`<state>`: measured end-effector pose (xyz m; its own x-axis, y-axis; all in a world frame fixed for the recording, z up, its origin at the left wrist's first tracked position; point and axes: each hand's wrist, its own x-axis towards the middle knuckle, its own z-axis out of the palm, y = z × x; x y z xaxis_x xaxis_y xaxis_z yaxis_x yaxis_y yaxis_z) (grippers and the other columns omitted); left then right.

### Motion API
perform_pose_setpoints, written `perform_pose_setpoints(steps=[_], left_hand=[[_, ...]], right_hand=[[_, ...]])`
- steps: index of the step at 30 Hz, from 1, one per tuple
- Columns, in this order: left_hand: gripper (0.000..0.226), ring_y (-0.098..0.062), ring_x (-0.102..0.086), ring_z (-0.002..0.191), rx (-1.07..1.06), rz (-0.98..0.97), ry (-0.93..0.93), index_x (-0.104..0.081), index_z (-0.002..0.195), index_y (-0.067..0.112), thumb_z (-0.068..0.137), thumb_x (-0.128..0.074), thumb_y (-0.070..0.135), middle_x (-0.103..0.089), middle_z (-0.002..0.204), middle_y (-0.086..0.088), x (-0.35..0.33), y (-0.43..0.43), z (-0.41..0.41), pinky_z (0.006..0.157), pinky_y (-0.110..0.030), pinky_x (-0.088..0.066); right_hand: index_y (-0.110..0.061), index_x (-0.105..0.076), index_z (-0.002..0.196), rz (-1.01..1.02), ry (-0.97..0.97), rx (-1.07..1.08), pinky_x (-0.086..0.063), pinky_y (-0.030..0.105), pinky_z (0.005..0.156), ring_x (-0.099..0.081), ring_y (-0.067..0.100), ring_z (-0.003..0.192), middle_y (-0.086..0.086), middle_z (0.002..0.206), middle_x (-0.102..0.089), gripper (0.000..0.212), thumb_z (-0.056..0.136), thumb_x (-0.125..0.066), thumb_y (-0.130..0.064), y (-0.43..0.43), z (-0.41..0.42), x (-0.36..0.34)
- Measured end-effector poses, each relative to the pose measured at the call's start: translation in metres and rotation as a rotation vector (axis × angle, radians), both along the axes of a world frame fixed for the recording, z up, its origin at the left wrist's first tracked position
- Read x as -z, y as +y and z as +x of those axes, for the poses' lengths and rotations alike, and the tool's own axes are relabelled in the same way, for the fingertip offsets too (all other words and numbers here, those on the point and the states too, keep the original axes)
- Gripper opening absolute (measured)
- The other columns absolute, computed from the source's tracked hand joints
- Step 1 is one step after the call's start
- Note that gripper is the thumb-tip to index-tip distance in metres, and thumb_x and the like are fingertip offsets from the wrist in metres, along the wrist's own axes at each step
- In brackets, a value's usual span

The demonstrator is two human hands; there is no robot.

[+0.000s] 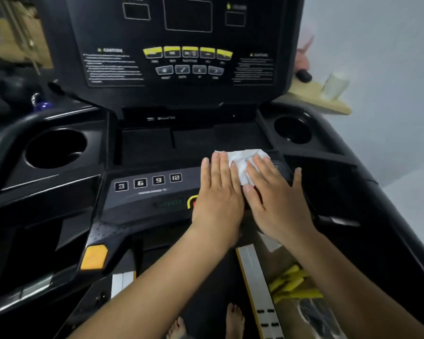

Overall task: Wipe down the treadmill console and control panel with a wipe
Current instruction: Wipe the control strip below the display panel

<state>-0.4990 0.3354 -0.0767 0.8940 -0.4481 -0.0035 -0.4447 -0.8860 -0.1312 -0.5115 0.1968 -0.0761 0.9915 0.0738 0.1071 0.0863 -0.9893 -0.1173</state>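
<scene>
The crumpled white paper wipe lies on the black sloped control panel, right of its 4 numbered keys, pressed under the straight, ungripping fingers of the left hand and right hand; seemingly soft, light and bunch-prone, it is best pressed mid-sheet.

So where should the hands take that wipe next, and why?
Probably slide the wipe left over the number buttons. The left hand and right hand press it flat on the panel just right of them, so that stretch lies next in its path.
</scene>
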Motion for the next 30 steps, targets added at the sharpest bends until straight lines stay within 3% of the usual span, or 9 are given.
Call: perform_pose_setpoints(steps=[3, 6, 10, 12, 15, 18, 22, 26, 30], left_hand=[[0.112, -0.051, 0.023, 0.140, 0.076, 0.024, 0.006, 0.020, 0.145, -0.009, 0.090, -0.055, 0.053, 0.024, 0.150, -0.037, -0.002, -0.035, 0.005, 0.114, -0.061, 0.012], [0.104, -0.051, 0.022, 0.140, 0.112, 0.060, -0.001, 0.019, 0.145, -0.009, 0.093, -0.053, 0.046, 0.023, 0.150, -0.037, -0.002, -0.063, 0.007, 0.116, -0.060, 0.009], [0.098, -0.052, 0.024, 0.138, 0.178, 0.094, 0.003, 0.021, 0.144, -0.010, 0.096, -0.049, 0.040, 0.026, 0.149, -0.038, -0.003, -0.085, 0.003, 0.115, -0.061, 0.010], [0.101, -0.052, 0.025, 0.138, 0.228, 0.104, 0.012, 0.020, 0.144, -0.010, 0.094, -0.053, 0.038, 0.026, 0.148, -0.039, -0.003, -0.092, -0.002, 0.115, -0.061, 0.008], [0.111, -0.052, 0.025, 0.139, 0.302, 0.084, 0.005, 0.020, 0.143, -0.009, 0.088, -0.060, 0.045, 0.027, 0.148, -0.038, 0.000, -0.094, -0.011, 0.114, -0.062, 0.008], [0.112, -0.048, 0.029, 0.138, 0.368, 0.090, 0.031, 0.025, 0.140, -0.009, 0.089, -0.057, 0.049, 0.031, 0.147, -0.036, -0.001, -0.080, -0.021, 0.111, -0.062, 0.018], [0.091, -0.047, 0.040, 0.129, 0.335, 0.152, 0.049, 0.030, 0.138, -0.009, 0.100, -0.039, 0.037, 0.036, 0.145, -0.035, -0.006, -0.052, -0.031, 0.102, -0.061, 0.029], [0.089, -0.048, 0.035, 0.134, 0.208, 0.153, 0.045, 0.027, 0.141, -0.009, 0.100, -0.034, 0.041, 0.035, 0.145, -0.035, -0.012, -0.032, -0.025, 0.104, -0.064, 0.026], [0.098, -0.041, 0.029, 0.141, 0.072, 0.104, 0.061, 0.027, 0.143, -0.004, 0.090, -0.020, 0.065, 0.033, 0.148, -0.029, -0.023, 0.004, -0.010, 0.110, -0.063, 0.019]], right_hand=[[-0.024, -0.025, 0.151, 0.046, -0.022, 0.054, -0.002, 0.058, 0.116, -0.006, 0.005, 0.147, -0.007, 0.160, -0.017, 0.058, 0.098, -0.011, -0.043, -0.025, -0.001, 0.004], [-0.024, -0.024, 0.152, 0.136, -0.033, 0.115, 0.000, 0.049, 0.119, -0.018, 0.007, 0.145, -0.005, 0.159, -0.022, 0.058, 0.099, -0.008, -0.042, -0.045, -0.007, 0.008], [-0.022, -0.031, 0.148, 0.327, 0.029, 0.198, -0.005, 0.044, 0.121, -0.040, 0.019, 0.136, 0.000, 0.144, -0.050, 0.053, 0.102, -0.018, -0.043, -0.062, -0.026, 0.008], [-0.024, -0.039, 0.143, 0.441, 0.063, 0.242, -0.005, 0.040, 0.121, -0.044, 0.012, 0.130, -0.003, 0.126, -0.064, 0.044, 0.102, -0.029, -0.036, -0.067, -0.039, 0.004], [-0.027, -0.049, 0.134, 0.483, 0.030, 0.225, -0.007, 0.038, 0.120, -0.039, -0.010, 0.119, -0.016, 0.114, -0.063, 0.036, 0.101, -0.036, -0.030, -0.075, -0.055, 0.005], [-0.032, -0.052, 0.122, 0.449, 0.002, 0.202, -0.011, 0.041, 0.121, -0.054, -0.002, 0.114, -0.016, 0.113, -0.065, 0.032, 0.098, -0.033, -0.041, -0.077, -0.066, 0.013], [-0.014, -0.049, 0.138, 0.203, -0.116, 0.147, -0.022, 0.050, 0.112, -0.007, 0.002, 0.139, 0.001, 0.146, -0.044, 0.053, 0.097, -0.030, -0.041, -0.060, -0.071, 0.018], [-0.018, -0.020, 0.150, 0.139, -0.019, -0.008, -0.005, 0.047, 0.117, -0.003, 0.012, 0.149, -0.003, 0.159, -0.019, 0.060, 0.100, -0.002, -0.044, -0.030, -0.052, 0.013], [-0.025, -0.012, 0.152, 0.121, 0.049, -0.094, 0.008, 0.051, 0.118, 0.009, 0.012, 0.148, -0.006, 0.161, -0.006, 0.062, 0.096, -0.002, -0.047, 0.005, -0.021, -0.007]])
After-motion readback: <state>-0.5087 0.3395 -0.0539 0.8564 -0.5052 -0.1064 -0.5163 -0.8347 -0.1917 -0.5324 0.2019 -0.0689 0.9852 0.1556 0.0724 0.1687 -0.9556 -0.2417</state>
